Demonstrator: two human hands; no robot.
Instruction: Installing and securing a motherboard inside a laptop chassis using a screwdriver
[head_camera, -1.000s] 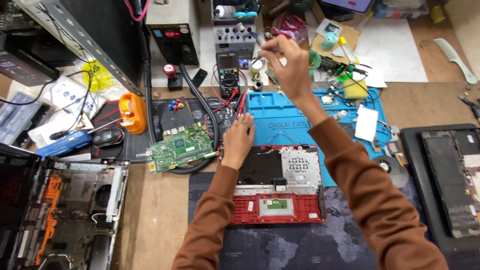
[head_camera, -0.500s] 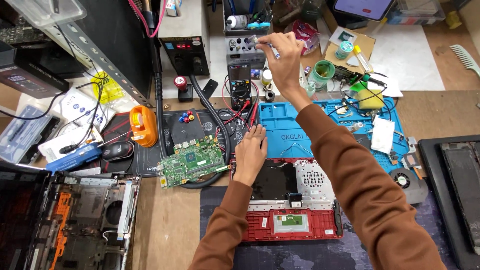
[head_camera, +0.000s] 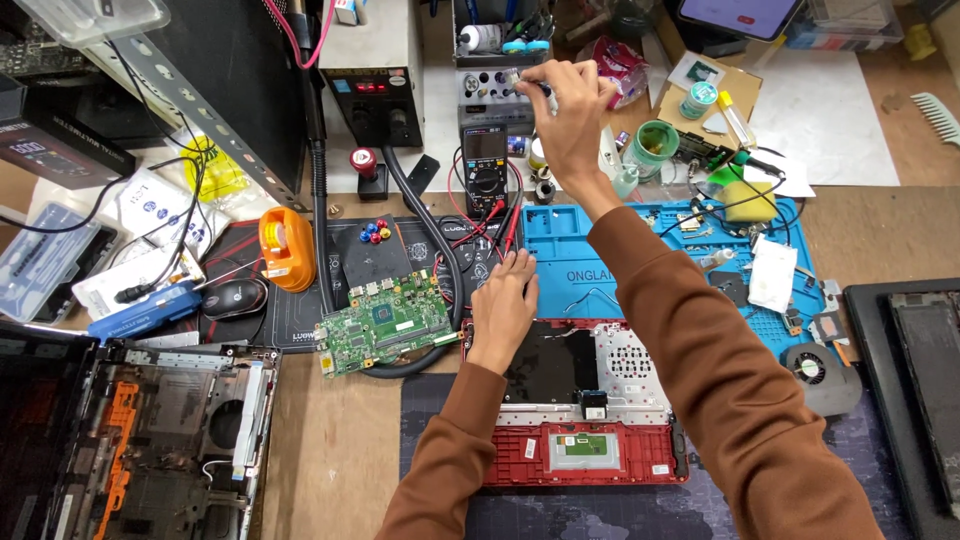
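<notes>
My left hand rests flat, fingers spread, on the top left corner of an opened red laptop case, at the edge of its black inner panel. My right hand reaches to the back of the bench and pinches a thin small tool in its fingertips. The tool is in front of a grey box with knobs, above a black multimeter. A green circuit board lies just left of my left hand.
A blue work mat with small parts lies behind the laptop case. An orange tape dispenser and a mouse sit left. Another opened chassis is bottom left, a cooling fan and a black laptop base right. Cables loop around the board.
My right hand has stretched farther back toward the grey box with the thin tool in it. My left hand has stayed on the laptop case corner. The view has tilted toward the back.
</notes>
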